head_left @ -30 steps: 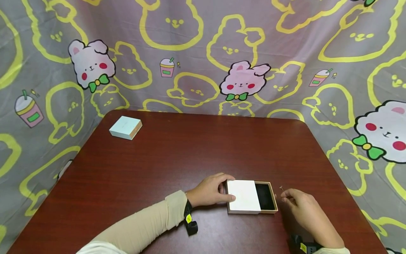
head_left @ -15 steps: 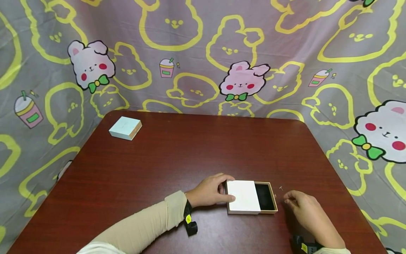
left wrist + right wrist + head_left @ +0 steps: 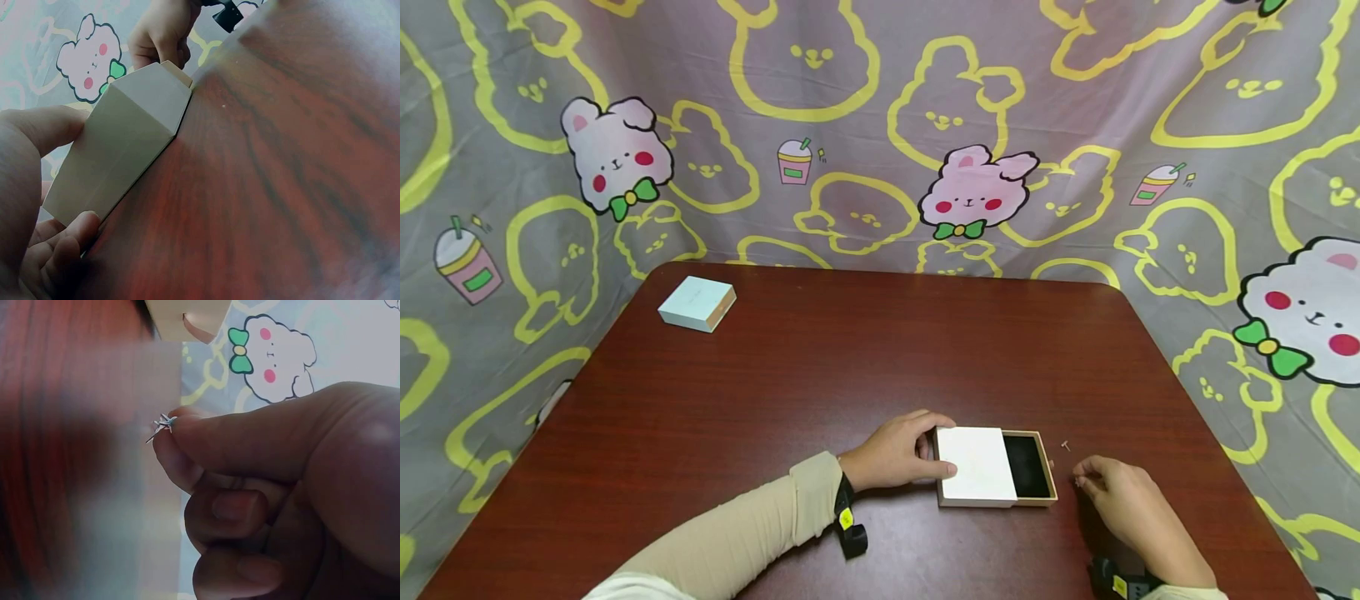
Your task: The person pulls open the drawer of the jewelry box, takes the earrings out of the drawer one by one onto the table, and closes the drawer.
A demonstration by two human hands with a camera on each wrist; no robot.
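Observation:
My left hand grips the left end of a white sliding box on the table, its thumb on the lid sleeve and its fingers at the far side. The box's drawer, lined in black, is partly pulled out to the right. In the left wrist view, fingers hold both edges of the sleeve. Just right of the drawer, my right hand pinches a tiny silver star-shaped earring between thumb and forefinger. A second small metal piece, perhaps another earring, lies on the table beyond that hand.
A closed pale blue-white box sits at the table's far left corner. The dark red-brown wooden table is enclosed by a patterned cloth behind and at both sides.
My right hand has drawn slightly right and toward me, away from the small metal piece on the table. The left hand and the box have stayed where they were.

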